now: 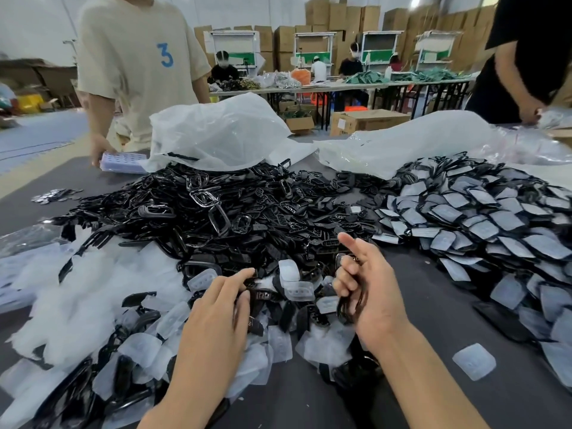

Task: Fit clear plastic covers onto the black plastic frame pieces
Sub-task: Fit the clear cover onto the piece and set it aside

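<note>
The right hand [368, 289] sat right of centre in the lower frame, palm turned toward the camera. Its index finger pointed up and left while the other fingers curled round a black frame piece [349, 309]. The left hand [216, 308] reached in from the bottom centre with fingers spread and fairly straight. Its index fingertip touched the near edge of the parts pile, and it gripped nothing that could be made out.

A large heap of black frame pieces [232, 212] filled the middle of the dark worktop [433, 305]. Loose clear covers [154, 329] lay mixed with more black pieces across the lower left and just ahead of both hands. A single clear cover [473, 361] lay by itself at the lower right. A pile of covered frames [479, 218] spread over the right side.

Behind the heap, two crumpled plastic bags stood open, one at upper centre [216, 131] and one to its right [402, 144]. A person in a beige T-shirt [139, 57] stood at the upper left, holding a pale tray [123, 161]. A person in black [532, 57] stood at the upper right edge.
</note>
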Demonstrator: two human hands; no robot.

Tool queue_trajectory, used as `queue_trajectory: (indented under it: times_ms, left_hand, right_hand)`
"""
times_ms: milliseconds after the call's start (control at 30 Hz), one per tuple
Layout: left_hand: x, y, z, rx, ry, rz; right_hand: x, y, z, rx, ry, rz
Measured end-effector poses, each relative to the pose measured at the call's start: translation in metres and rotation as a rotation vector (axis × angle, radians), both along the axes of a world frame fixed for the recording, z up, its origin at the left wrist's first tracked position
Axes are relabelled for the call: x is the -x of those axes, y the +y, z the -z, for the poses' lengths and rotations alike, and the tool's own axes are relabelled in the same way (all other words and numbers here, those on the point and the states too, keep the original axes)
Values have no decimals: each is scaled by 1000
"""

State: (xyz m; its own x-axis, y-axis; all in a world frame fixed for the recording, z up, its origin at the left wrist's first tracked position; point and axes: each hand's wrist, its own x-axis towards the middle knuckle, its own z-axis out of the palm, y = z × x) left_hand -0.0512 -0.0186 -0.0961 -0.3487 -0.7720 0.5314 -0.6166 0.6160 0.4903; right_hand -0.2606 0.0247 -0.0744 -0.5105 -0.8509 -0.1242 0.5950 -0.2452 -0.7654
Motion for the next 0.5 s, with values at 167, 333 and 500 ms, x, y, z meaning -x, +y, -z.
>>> queue_trajectory:
  times_ms: [167, 333, 500]
  left_hand:
    - [1, 6, -8, 11, 15, -17]
    - [1, 5, -13, 46, 117, -46]
    - [3, 15, -24, -225, 379, 102]
  right_hand:
    - [-4, 1, -3, 74, -308, -134]
    - [-13, -2, -1, 29, -473, -127]
    - [-18, -3, -1, 49, -552, -159]
